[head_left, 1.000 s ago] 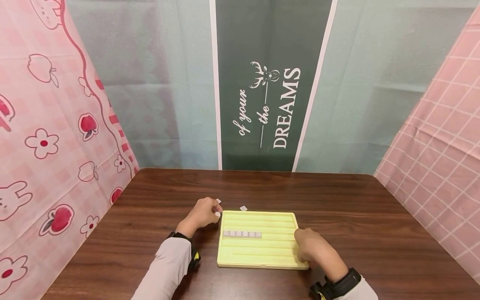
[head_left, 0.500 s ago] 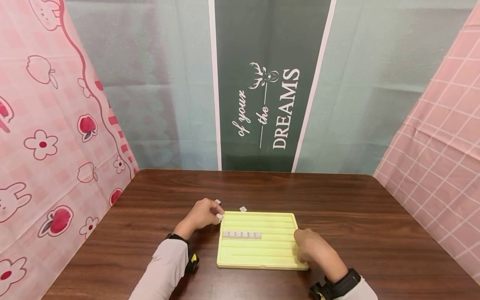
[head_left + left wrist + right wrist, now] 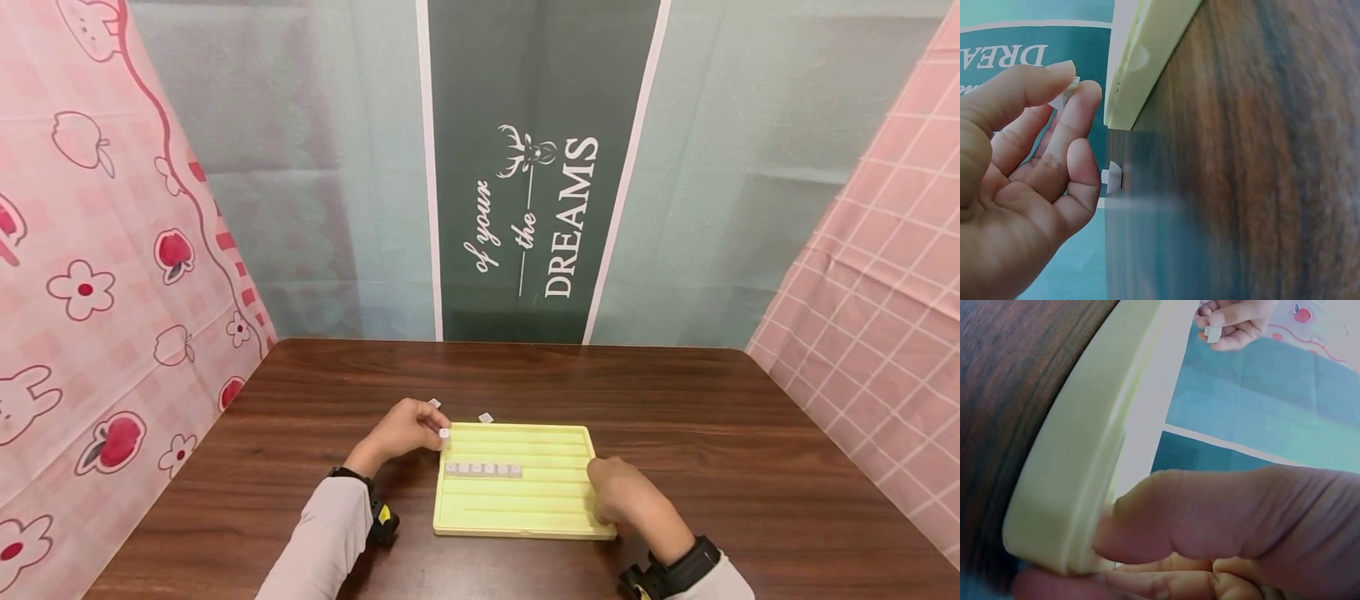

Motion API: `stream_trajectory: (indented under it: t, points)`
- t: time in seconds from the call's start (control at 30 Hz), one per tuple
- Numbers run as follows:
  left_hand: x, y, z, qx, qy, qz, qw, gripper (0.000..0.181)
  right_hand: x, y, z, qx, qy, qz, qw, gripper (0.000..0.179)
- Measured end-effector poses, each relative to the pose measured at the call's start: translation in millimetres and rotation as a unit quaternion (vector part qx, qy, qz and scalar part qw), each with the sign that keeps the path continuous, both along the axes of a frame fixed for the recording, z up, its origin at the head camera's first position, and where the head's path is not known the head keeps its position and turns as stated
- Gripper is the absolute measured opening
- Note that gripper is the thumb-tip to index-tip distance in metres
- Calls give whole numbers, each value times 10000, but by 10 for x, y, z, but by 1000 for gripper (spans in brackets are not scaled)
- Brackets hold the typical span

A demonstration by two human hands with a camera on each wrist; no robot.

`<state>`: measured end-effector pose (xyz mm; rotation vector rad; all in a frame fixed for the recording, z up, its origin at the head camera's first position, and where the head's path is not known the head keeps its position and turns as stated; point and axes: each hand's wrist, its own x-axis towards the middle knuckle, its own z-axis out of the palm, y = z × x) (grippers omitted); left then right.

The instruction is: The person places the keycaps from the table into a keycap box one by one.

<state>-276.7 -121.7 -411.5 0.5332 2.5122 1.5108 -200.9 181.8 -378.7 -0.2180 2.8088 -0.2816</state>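
A white keycap is pinched between the thumb and fingers of my left hand, at the far left corner of a pale yellow ridged tray. In the left wrist view the held keycap is mostly covered by the fingertips. A row of several keycaps stands side by side in one groove, starting at the tray's left wall. My right hand grips the tray's right edge. The right wrist view shows its thumb on the rim, with fingers below the tray's corner.
Two loose keycaps lie on the brown wooden table beyond the tray: one keycap behind its far edge, another keycap just past my left hand. Printed cloths surround the table at the back and sides.
My left hand has shifted slightly right and nearer with its keycap, from beside the tray to its far left corner. My right hand keeps its grip on the tray's edge.
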Motion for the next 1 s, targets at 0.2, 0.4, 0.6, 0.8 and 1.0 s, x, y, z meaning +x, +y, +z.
stream_trajectory:
  t: [0.2,0.4,0.6,0.8,1.0]
  points:
    - [-39,-1,-53,649,-423,-48,9970,28,-9,-6,2,-16,-154,-108,9998,26]
    - [-18,8,-52,563,-484,176,9971,22,-17,-3,-7,32,-155,-112,9998,25]
    - [5,5,-63,487,-475,196,9975,21,-12,-6,-18,28,-186,-144,9997,27]
    - [83,36,43,657,-425,102,9969,21,-16,-5,-17,14,-227,-192,9996,28]
    - [41,59,-39,682,-378,117,9969,22,-18,-5,-22,23,-178,-153,9997,29]
